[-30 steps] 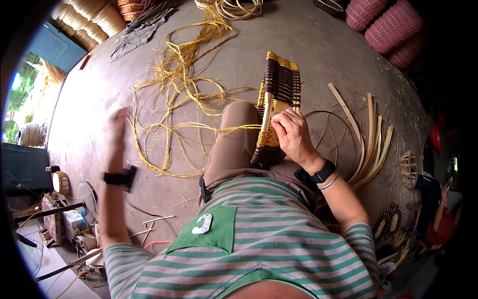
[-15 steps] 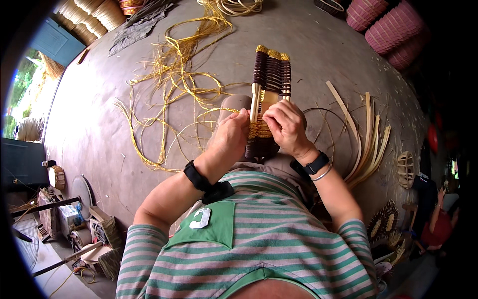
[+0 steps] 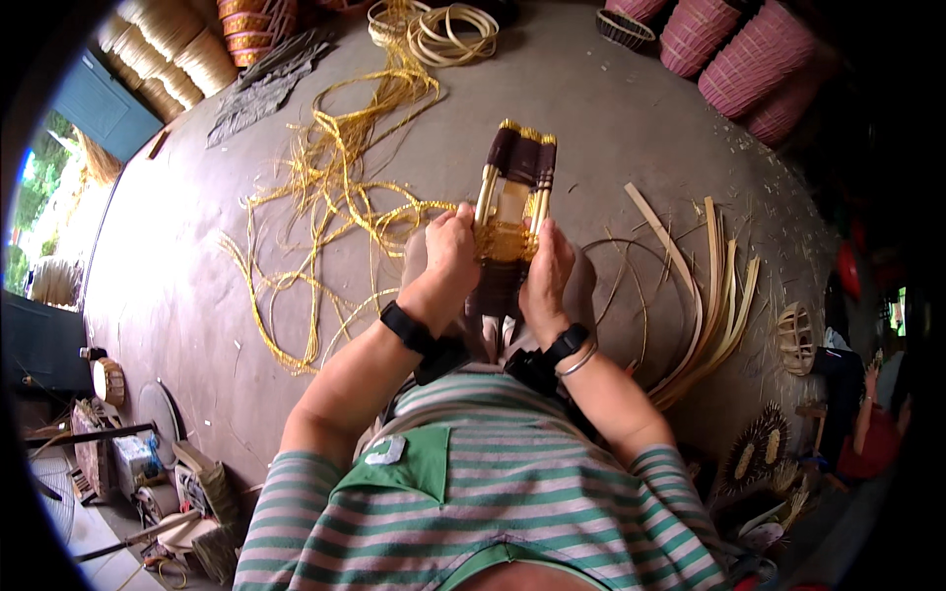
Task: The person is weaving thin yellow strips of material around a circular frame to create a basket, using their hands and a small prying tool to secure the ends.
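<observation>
A partly woven basket-like piece (image 3: 519, 156) of dark brown and gold strands over pale ribs is held upright in front of my lap. Gold weaving crosses its middle, and dark brown bands lie above and below. My left hand (image 3: 450, 248) is closed on its left edge. My right hand (image 3: 548, 278) grips its right edge, thumb uppermost. From beside my left hand, gold braided cord (image 3: 419, 207) trails away to the left over the floor. The fingers behind the piece are hidden.
A loose tangle of gold cord (image 3: 345, 128) spreads on the floor ahead. Pale flat strips (image 3: 711, 266) lie to the right. Coiled strips (image 3: 453, 37) and stacked pink baskets (image 3: 754, 59) stand farther off. A person in red (image 3: 872, 443) is at the far right.
My right hand has gone from pinching at the front of the gold weaving to gripping the right edge. The piece has turned and tilted, and my left hand has shifted left.
</observation>
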Available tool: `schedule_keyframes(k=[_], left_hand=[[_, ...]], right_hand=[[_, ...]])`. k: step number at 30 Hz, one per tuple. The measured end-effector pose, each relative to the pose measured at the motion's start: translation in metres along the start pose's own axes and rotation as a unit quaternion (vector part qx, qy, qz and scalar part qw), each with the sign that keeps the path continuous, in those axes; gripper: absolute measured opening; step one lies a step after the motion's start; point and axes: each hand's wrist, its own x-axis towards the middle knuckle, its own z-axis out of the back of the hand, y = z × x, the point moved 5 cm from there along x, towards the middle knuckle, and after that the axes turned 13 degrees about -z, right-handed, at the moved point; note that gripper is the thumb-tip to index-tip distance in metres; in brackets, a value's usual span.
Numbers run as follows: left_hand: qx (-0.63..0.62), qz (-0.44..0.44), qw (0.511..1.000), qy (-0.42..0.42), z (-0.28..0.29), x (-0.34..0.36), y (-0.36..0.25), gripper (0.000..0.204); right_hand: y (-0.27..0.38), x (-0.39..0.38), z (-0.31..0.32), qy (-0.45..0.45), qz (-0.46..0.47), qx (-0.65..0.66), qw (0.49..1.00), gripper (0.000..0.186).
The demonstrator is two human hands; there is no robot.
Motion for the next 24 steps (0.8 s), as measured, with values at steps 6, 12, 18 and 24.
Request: schedule_keyframes(k=[6,12,18,24], left_hand=[[-0.003,-0.048,0.997,0.066,0.026,0.010,0.017,0.016],[-0.046,-0.055,0.993,0.095,0.061,0.031,0.021,0.023],[-0.036,-0.074,0.996,0.045,0.042,0.009,0.004,0.025],[-0.065,-0.078,0.993,0.059,0.036,0.003,0.005,0.026]], right_hand=[[-0.006,0.001,-0.012,-0.051,0.072,-0.342,0.936,0.027],[-0.038,0.012,-0.024,-0.106,0.192,-0.251,0.943,0.025],[-0.027,0.023,-0.029,0.082,-0.146,0.039,0.985,0.021],[-0.036,0.030,-0.025,0.197,-0.204,0.200,0.938,0.018]])
